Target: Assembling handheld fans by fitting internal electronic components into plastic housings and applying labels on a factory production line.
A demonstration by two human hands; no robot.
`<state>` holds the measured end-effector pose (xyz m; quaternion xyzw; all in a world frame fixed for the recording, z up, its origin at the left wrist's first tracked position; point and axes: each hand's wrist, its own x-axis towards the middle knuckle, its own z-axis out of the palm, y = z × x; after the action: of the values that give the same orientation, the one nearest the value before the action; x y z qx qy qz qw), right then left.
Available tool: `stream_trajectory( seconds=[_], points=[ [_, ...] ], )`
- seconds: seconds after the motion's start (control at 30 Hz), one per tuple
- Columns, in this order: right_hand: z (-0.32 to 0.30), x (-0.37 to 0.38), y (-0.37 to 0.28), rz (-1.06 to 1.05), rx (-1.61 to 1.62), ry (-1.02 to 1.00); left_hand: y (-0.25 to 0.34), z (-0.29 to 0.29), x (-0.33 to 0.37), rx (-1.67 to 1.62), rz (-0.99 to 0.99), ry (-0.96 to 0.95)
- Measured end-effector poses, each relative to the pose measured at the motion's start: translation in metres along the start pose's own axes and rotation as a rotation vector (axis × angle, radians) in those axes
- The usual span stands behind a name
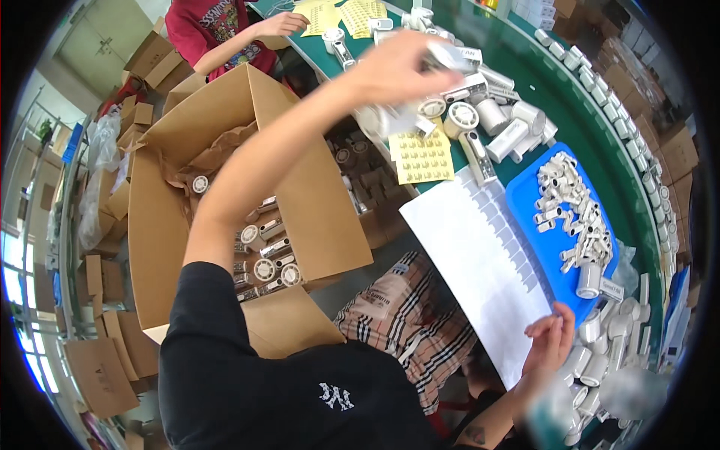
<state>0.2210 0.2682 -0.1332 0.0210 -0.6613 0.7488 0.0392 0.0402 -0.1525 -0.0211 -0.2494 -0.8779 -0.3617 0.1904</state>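
Observation:
My left hand (pixel 401 71) is stretched out over a heap of white plastic housings (pixel 491 116) with round ends and handles. Motion smears its fingers, so whether a white piece is in them cannot be told. My right hand (pixel 551 341) hovers by the near end of a white sheet (pixel 472 255), close to the corner of the blue tray (pixel 536 232). Its fingers are loosely bent and apart, with nothing visible in them. Small white plastic parts (pixel 574 202) fill part of the tray. A yellow sticker sheet (pixel 424 157) lies below my left hand.
An open cardboard box (pixel 322 202) with several similar housings stands left of the green table (pixel 611 157). More white housings (pixel 596 367) pile up near the right hand, and others line the far edge (pixel 626 124). A co-worker's hand (pixel 283 24) is near yellow sheets (pixel 321 16).

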Motion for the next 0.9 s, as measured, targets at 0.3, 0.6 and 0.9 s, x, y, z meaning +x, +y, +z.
stream_trajectory(
  seconds=[0.3, 0.6, 0.9],
  points=[
    [-0.052, -0.018, -0.003, -0.007, -0.133, 0.232, -0.151, -0.041, 0.036, 0.426, -0.113, 0.051],
    [-0.056, -0.003, -0.039, -0.052, -0.412, 0.252, -0.255, -0.042, 0.025, 0.673, -0.157, -0.017],
    [-0.106, 0.103, -0.051, -0.398, -1.804, 0.094, -0.325, -0.034, 0.01, 0.473, -0.421, -0.08]
  ],
)
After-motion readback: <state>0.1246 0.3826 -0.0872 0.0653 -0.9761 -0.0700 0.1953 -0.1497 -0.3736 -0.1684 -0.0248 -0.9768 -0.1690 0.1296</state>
